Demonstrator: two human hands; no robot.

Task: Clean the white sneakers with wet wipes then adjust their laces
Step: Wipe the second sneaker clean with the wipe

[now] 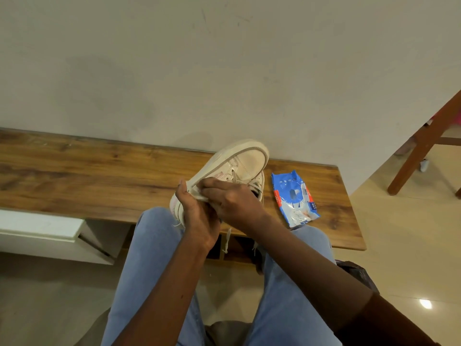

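The sneaker (237, 163) lies at the bench (99, 176) edge. The left hand (199, 218) grips its heel, and the right hand (234, 203) pinches a wipe (197, 194) against its side. The sneaker seems light and stiff, so the heel gives the firmest hold.

A long wood-grain table (74, 176) stands against a scuffed pale wall (174, 71), a white panel (40, 229) jutting out under its left part, brown wooden furniture legs (424, 146) rising at the far right over glossy cream floor tiles (399, 245), and blue jeans (154, 245) filling the foreground.
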